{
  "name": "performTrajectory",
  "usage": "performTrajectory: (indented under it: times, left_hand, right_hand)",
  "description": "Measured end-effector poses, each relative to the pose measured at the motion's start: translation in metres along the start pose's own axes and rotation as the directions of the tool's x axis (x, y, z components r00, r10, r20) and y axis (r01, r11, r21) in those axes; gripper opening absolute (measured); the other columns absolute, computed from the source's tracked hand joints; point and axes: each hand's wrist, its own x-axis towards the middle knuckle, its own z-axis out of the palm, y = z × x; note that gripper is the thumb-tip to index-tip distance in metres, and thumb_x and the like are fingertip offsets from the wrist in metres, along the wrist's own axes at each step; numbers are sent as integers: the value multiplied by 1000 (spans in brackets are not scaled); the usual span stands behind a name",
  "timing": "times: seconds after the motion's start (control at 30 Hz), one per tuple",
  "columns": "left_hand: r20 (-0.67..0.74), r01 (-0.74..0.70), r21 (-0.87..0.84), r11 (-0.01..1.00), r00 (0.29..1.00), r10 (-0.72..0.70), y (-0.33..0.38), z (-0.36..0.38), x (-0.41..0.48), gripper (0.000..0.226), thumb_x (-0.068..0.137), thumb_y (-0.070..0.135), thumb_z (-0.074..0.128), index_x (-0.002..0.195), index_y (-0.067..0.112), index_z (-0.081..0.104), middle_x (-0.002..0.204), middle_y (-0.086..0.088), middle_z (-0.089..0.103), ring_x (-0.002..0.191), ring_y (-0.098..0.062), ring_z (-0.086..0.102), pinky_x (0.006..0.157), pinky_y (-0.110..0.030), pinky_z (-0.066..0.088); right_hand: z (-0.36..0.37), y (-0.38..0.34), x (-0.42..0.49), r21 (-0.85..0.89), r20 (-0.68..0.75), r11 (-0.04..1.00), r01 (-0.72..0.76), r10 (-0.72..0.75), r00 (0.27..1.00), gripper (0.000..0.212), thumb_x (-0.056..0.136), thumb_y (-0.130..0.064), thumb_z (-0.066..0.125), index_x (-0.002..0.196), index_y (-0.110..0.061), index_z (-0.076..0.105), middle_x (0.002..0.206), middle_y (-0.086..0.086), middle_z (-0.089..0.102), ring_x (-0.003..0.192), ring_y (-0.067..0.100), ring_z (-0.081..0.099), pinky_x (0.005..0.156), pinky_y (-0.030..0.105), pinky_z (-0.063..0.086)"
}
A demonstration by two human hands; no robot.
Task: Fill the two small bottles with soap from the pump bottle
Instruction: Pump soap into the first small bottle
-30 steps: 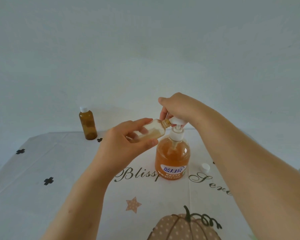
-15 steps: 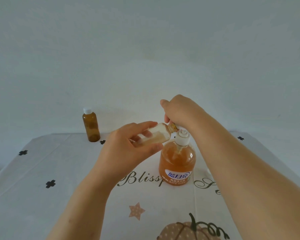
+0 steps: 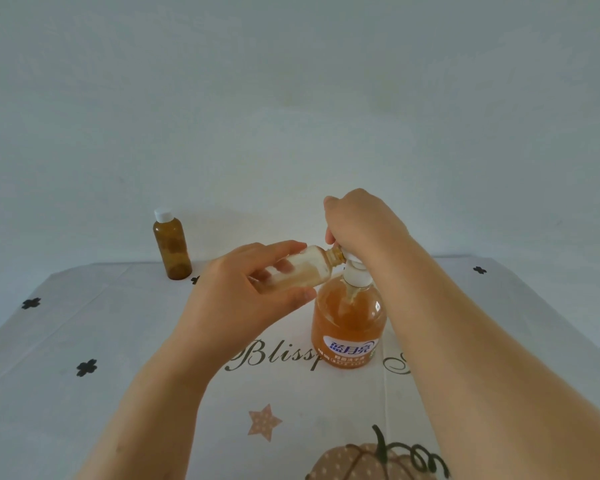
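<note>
Now, the left hand (image 3: 243,289) grips the tilted small bottle (image 3: 305,268), its neck right at the spout. The right hand (image 3: 357,223) curls over the head of the pump bottle (image 3: 349,320) on the worktop (image 3: 118,341). Best pressed slowly, mouth tight under the nozzle. The capped bottle (image 3: 172,247) waits back left.

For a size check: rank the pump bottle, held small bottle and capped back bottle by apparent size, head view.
1. pump bottle, largest.
2. capped bottle and held small bottle: alike, unranked; one farther, one partly covered by the left hand.
</note>
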Motion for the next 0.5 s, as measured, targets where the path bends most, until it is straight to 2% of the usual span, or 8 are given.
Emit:
performTrajectory:
  times: [0.1, 0.23, 0.3, 0.37, 0.5]
  left_hand:
    - [-14, -10, -9, 1000, 1000, 10, 1, 0, 0, 44, 71, 40, 80, 110, 53, 64, 93, 27, 64, 84, 3, 56, 70, -12, 44]
    - [-31, -10, -27, 1000, 999, 9, 2, 1, 0, 45, 71, 42, 79, 112, 52, 63, 93, 24, 65, 82, 2, 57, 71, -14, 45]
    - [-35, 2, -41, 999, 999, -4, 2, 2, 0, 45, 71, 42, 79, 111, 53, 63, 93, 24, 66, 81, 2, 57, 72, -16, 48]
    - [-43, 16, -63, 998, 999, -19, 1, 2, 0, 45, 72, 41, 80, 113, 50, 64, 93, 23, 66, 79, 3, 57, 71, -17, 48]
    - [-50, 20, -57, 998, 999, -22, -1, 2, -1, 47, 73, 40, 80, 116, 48, 64, 93, 21, 66, 77, 4, 56, 70, -16, 46]
  right_hand:
    - [-3, 0, -2, 58, -34, 998, -7, 9, 999, 35, 100, -19, 39, 95, -9, 73, 91, 4, 74, 74, 20, 62, 66, 30, 44]
    - [-13, -3, -5, 220, -20, 975, -8, 13, 1000, 39, 99, -20, 38, 88, -7, 73, 77, 5, 74, 70, 23, 63, 82, 35, 52]
    - [-20, -3, -9, 267, 2, 964, -12, 12, 1000, 40, 99, -20, 39, 79, -7, 72, 68, 4, 72, 67, 24, 62, 80, 35, 53]
    - [-23, -3, -10, 250, -6, 968, -7, 9, 1000, 39, 98, -18, 40, 76, -8, 71, 67, 4, 71, 65, 24, 62, 78, 34, 52]
    - [-14, 1, -10, 96, -43, 995, 5, -1, 999, 38, 99, -24, 38, 91, -9, 72, 77, 6, 73, 66, 25, 66, 80, 35, 54]
